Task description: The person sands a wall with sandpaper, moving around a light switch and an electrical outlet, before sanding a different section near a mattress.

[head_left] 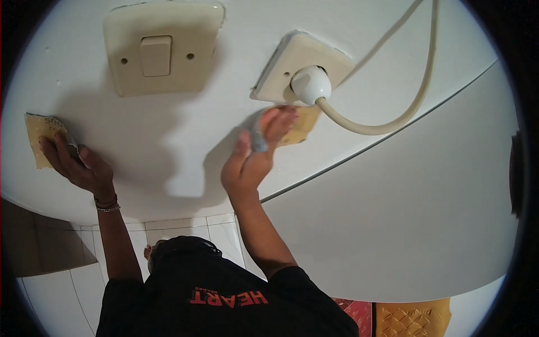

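**Head view: left hand point(78, 167) and right hand point(252, 162) at a white wall point(33, 84)**

Item 1. Left sheet point(44, 124), yellow-faced, printed "500", ragged-edged; at the wall's left edge. Left hand lies over its lower part, fingers open and slightly bent, thumb apart near the curled right side. Bracelets point(108, 206) at the wrist.

Item 2. Right sheet point(302, 126), yellow-faced, grey where turned over; just below the socket plate point(277, 70). Right hand, motion-blurred, overlaps its left part; fingers extended, thumb apart. Whether they grip it, cannot tell.

Item 3. Switch plate point(130, 78), cream, one rocker point(155, 56), two screw holes; toward the wall's top edge, between the hands and above them.

Item 4. White plug point(310, 85), seated in the socket plate; pale cable point(373, 130) looping right and upward.

Item 5. Grey-white panel point(393, 202), large, smooth; along the wall's right edge.

Item 6. Floor tiles point(174, 222), white, by the wall's lower edge.
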{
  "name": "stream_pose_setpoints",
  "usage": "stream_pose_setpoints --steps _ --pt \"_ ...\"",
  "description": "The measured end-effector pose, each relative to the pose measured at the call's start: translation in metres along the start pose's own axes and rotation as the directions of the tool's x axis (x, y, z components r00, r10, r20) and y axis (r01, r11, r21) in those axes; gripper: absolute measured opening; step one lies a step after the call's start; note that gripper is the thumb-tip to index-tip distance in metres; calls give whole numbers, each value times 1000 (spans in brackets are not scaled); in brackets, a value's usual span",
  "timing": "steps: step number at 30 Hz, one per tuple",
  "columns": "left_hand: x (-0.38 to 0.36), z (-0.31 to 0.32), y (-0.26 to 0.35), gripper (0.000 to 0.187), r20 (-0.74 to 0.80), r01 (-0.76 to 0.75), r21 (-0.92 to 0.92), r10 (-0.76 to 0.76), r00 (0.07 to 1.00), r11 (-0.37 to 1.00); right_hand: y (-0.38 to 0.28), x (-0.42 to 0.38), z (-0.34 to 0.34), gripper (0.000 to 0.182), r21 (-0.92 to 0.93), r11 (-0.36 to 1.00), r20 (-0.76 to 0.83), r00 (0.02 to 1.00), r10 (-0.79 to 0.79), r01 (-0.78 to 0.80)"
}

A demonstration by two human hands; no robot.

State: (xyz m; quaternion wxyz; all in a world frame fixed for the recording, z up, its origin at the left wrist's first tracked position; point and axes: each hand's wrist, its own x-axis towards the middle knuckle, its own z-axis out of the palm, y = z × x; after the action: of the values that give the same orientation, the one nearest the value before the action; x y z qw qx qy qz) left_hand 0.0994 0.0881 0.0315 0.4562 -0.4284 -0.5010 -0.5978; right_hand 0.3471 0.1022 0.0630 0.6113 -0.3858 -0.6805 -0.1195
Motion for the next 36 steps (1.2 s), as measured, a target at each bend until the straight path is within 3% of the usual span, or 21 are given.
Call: stream_pose_setpoints --steps 3,4,5,7,9,10,13,14,15,17,19,21,23,24,29,31,36 --pt "0 1 2 45 3 -1 11 1 1000 1000 16 -3 -12 48 14 998 -12 998 64 -64" --pt "1 2 1 45 -7 -5 9 5 1000 1000 18 -1 -16 49 54 979 -68 978 199 -195" --pt "2 2 -1 45 -12 -6 12 6 1000 1000 20 3 -14 50 269 926 -175 932 317 -264" --pt "1 2 -2 45 -19 -26 -1 26 999 1000 6 2 -2 50 48 965 -161 951 263 -259" --pt "0 -1 -1 45 -8 -8 19 8 1000 1000 -7 -7 11 48 -4 999 -8 999 51 -51" --pt "0 -1 1 46 3 4 36 -4 1000 999 -16 -4 8 48 2 1000 62 998 21 -21" --pt "-1 0 -2 46 -2 -1 33 1 1000 999 7 -10 -3 49 73 990 -30 991 127 -124" --pt "-1 1 -3 46 -7 -1 38 1 1000 999 14 -10 -4 51 125 959 -108 958 267 -253" --pt "-1 2 -3 46 -14 4 9 -4 1000 1000 -5 8 -12 51 89 958 -126 951 283 -273" --pt "-1 1 0 47 -18 15 -20 -15 1000 1000 0 -10 8 51 71 975 -63 975 215 -211" --pt "0 0 2 47 0 26 13 -26 1000 1000 -20 -5 6 50 28 1000 136 991 6 -10" --pt "3 0 5 47 14 27 15 -27 1000 1000 -9 -4 -7 53 -32 999 213 977 26 -19" --pt "6 2 5 46 2 35 38 -35 999 999 4 -9 -4 51 256 936 -57 963 265 -242" --pt "6 3 5 46 -2 26 11 -26 1000 1000 7 -3 -7 51 185 944 -131 945 301 -275" --pt "7 2 9 50 4 43 3 -43 999 999 -15 0 -8 50 74 986 42 989 143 -146" --pt "4 2 4 50 6 28 19 -28 1000 999 -6 -7 -10 61 -64 997 185 981 61 -50" --pt "4 2 3 47 22 26 -23 -25 999 999 -4 3 7 60 -125 992 25 1000 5 -2"
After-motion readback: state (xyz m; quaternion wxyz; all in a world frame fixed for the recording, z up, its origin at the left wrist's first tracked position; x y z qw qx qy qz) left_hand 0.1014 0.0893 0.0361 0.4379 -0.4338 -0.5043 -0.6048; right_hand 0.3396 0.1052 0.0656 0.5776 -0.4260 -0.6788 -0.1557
